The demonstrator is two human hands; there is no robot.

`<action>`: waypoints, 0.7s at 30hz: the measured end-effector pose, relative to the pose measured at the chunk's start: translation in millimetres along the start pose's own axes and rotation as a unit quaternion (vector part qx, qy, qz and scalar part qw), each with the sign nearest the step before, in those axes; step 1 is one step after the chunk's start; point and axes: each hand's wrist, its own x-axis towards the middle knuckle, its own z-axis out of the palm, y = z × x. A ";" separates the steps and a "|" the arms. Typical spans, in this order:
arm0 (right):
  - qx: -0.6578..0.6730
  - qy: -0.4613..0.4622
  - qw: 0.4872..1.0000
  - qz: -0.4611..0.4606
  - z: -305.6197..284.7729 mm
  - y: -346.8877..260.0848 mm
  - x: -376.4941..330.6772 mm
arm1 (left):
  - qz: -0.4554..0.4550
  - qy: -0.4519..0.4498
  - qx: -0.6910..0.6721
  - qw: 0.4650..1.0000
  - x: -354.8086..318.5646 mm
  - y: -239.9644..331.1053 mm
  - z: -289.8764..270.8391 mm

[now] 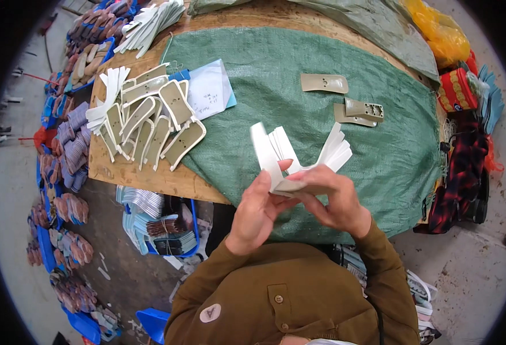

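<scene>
My left hand [257,210] and my right hand [334,200] together hold a bundle of white strap-shaped pieces [280,154] with an olive piece under them, just above the near edge of a green woven sheet [299,115]. The white ends fan upward to both sides. On the wooden table [121,172] to the left lies a fanned pile of olive pieces with white rims [149,123]. Three loose olive pieces [345,98] rest on the green sheet beyond my hands.
White and blue paper sheets [210,89] lie beside the pile. More white pieces [149,26] sit at the table's far left corner. Blue crates of sandal parts [155,221] stand on the floor left. A yellow bag [440,29], a red sack [457,89] and plaid cloth [460,172] lie to the right.
</scene>
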 end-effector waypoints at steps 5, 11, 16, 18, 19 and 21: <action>-0.084 -0.001 0.993 -0.079 -2.2 -9.8 -7.7 | 0.139 0.048 0.391 0.909 -2.3 32.4 -15.7; -0.144 -0.010 0.988 -0.063 3.0 -21.8 -3.6 | 0.270 0.076 0.601 0.748 -17.6 41.4 3.6; -0.150 0.015 0.988 -0.033 8.0 -18.7 -5.4 | 0.352 0.025 0.643 0.679 -20.0 31.3 15.4; -0.155 0.023 0.987 -0.023 9.7 -18.9 -7.8 | 0.357 0.017 0.645 0.675 -21.6 28.4 15.7; -0.153 0.029 0.988 -0.021 10.5 -18.8 -7.8 | 0.360 0.013 0.646 0.673 -22.1 27.4 15.6; -0.148 0.041 0.988 -0.017 12.1 -19.0 -8.0 | 0.380 0.001 0.638 0.670 -20.7 25.7 16.2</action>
